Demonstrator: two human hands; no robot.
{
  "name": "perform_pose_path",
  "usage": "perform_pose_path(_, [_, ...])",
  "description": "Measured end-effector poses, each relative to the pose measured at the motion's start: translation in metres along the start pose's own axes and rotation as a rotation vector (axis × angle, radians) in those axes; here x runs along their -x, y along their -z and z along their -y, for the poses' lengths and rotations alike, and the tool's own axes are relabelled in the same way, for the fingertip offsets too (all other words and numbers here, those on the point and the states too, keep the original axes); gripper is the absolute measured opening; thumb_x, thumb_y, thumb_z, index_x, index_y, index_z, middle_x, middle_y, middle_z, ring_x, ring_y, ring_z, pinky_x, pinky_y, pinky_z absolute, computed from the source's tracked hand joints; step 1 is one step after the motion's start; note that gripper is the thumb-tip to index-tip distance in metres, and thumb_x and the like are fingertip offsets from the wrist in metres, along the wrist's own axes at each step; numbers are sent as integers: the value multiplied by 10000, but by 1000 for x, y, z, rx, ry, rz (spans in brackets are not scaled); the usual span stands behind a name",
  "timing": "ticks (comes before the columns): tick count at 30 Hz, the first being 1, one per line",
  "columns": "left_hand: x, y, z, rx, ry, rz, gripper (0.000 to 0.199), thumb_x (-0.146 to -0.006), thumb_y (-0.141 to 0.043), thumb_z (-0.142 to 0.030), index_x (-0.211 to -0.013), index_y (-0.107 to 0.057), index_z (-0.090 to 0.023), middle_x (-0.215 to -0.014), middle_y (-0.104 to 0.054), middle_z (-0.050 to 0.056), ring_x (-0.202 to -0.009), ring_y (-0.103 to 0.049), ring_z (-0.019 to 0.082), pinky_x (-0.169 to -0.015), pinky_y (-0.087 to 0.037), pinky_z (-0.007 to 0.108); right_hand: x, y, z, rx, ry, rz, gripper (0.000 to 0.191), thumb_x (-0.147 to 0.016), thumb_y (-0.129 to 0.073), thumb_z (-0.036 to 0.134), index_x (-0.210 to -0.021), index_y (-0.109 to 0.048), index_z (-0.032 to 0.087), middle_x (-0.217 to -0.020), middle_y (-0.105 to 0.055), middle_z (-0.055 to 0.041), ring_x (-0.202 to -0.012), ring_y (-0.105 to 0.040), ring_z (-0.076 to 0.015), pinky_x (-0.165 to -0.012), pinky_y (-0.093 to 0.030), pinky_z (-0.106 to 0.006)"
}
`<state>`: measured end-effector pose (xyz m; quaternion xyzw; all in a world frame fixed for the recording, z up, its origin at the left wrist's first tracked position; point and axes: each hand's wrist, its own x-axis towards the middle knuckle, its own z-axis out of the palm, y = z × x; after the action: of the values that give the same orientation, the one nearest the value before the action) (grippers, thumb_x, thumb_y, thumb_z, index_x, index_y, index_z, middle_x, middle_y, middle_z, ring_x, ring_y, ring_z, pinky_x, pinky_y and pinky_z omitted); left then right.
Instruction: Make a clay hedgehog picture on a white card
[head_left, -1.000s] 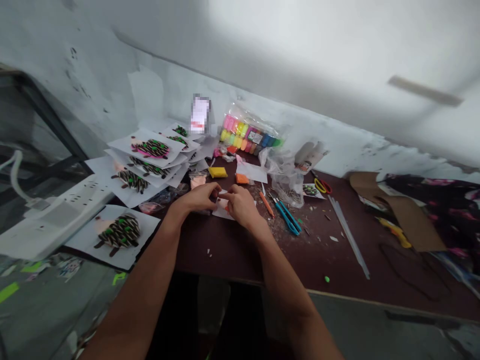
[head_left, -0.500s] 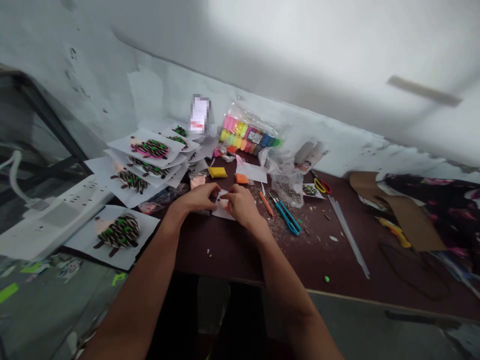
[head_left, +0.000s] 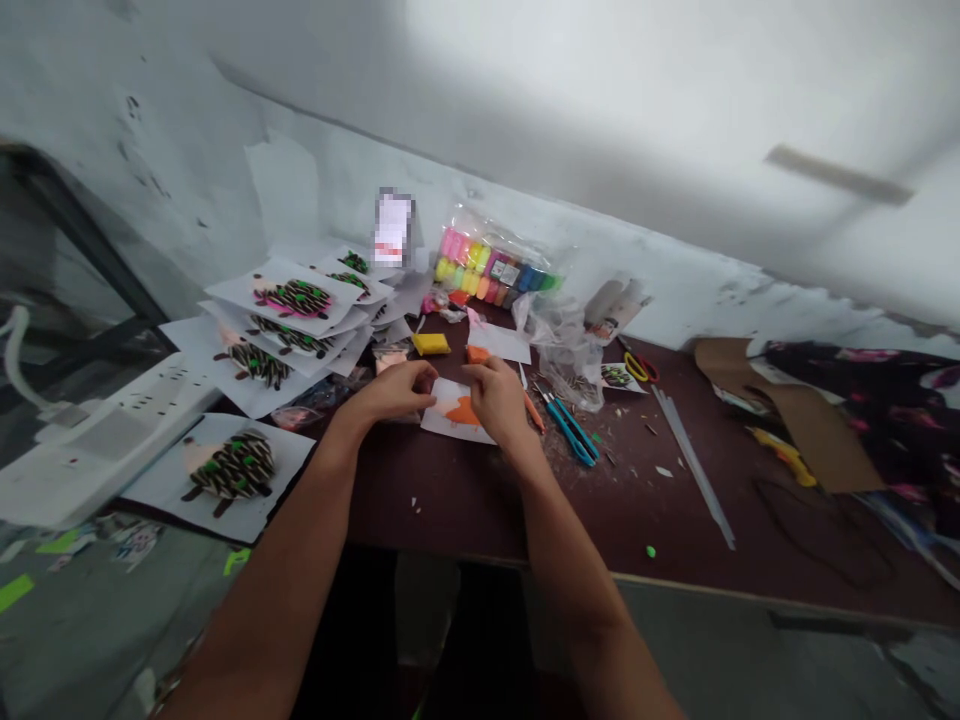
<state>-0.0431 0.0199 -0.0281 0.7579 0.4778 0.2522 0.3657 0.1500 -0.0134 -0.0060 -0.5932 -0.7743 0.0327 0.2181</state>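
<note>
Well back from the worktop's (head_left: 465,495) near edge lies a white card (head_left: 441,422), the right hand (head_left: 499,398) hiding part of its orange shape (head_left: 460,412). The left hand (head_left: 407,388) curls at the card's left edge; neither hand's grip can be made out. White scraps (head_left: 413,502) lie between card and near edge.

Card (head_left: 435,423): white, an orange shape (head_left: 460,411) showing between left hand (head_left: 401,388) and right hand (head_left: 499,400).
Packet (head_left: 430,344): yellow, just beyond the left hand.
Tool (head_left: 575,434): turquoise, right of the right hand.
Nearest hedgehog (head_left: 241,465): dark-and-cream stripes dabbed green, left of the left hand.
Cloth (head_left: 862,395): black, pink-patterned, far right of the right hand.
</note>
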Motion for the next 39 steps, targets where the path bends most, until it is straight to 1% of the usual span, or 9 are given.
perform_pose_path(6, [-3,2,-15,232,79,-308,262,-783,-527,-406,-783,-656,-177,-675,-628,21,-642,-576,168,-614,-466,284,-2,6,-12,-15,-94,-133,409,-903,-428,95,-1192,-704,183,-999,-660,-92,-900,-602,-199,-818,-440,-282])
perform_pose_path(9, [-4,2,-16,412,128,-392,289,-773,-477,-330,-910,-674,-168,-748,-633,22,-574,-522,136,-501,-401,252,-3,6,-15,0,-140,-128,383,-925,-438,123,-1205,-696,169,-1019,-672,-103,-897,-616,-203,-815,-442,-284])
perform_pose_path(13, [-4,-1,-17,508,122,-402,414,-683,-513,-248,-1070,-643,-176,-996,-672,45,-670,-558,126,-521,-419,225,-4,4,-16,-93,-169,-125,326,-926,-461,133,-1104,-731,174,-1022,-696,-97,-894,-633,-195,-829,-456,-286])
perform_pose_path(16, [-4,-5,-20,519,48,-415,404,-688,-604,-303,-1069,-610,-168,-1015,-675,54,-795,-604,149,-662,-496,255,-5,-2,-13,-333,-157,-118,270,-936,-491,185,-1044,-738,164,-961,-723,-71,-866,-638,-173,-836,-472,-281])
perform_pose_path(22, [-5,-16,-24,686,-148,-298,430,-660,-762,-367,-1001,-615,-151,-983,-684,65,-881,-645,175,-808,-522,314,-10,-16,-9,-805,-107,36,250,-863,-632,371,-940,-708,146,-772,-691,-18,-684,-588,-129,-645,-461,-231])
perform_pose_path(26, [-8,-21,-18,635,-131,-273,432,-647,-810,-411,-951,-648,-150,-798,-673,15,-709,-624,150,-670,-516,280,-13,-22,-13,-909,-137,-42,116,-786,-651,281,-759,-658,168,-625,-605,29,-569,-521,-113,-565,-413,-224])
perform_pose_path(31, [-11,-20,-8,588,-82,-294,383,-672,-796,-466,-832,-662,-145,-678,-645,-2,-552,-556,119,-508,-445,235,-14,-28,-17,-862,-165,-78,143,-802,-585,283,-732,-653,179,-579,-562,34,-530,-493,-121,-542,-385,-239])
perform_pose_path(35, [-13,-14,0,507,-37,-520,348,-764,-688,-415,-964,-678,-131,-807,-695,43,-626,-611,146,-598,-513,276,-14,-26,-26,-740,-274,-214,194,-829,-529,281,-898,-663,160,-588,-556,38,-553,-514,-138,-571,-395,-250])
perform_pose_path(39, [-15,-12,7,85,-7,-733,213,-830,-527,-220,-922,-702,-139,-880,-709,76,-802,-660,203,-806,-547,356,-11,-17,-33,-615,-380,-379,320,-841,-543,303,-1123,-566,154,-649,-612,34,-636,-577,-167,-646,-424,-263])
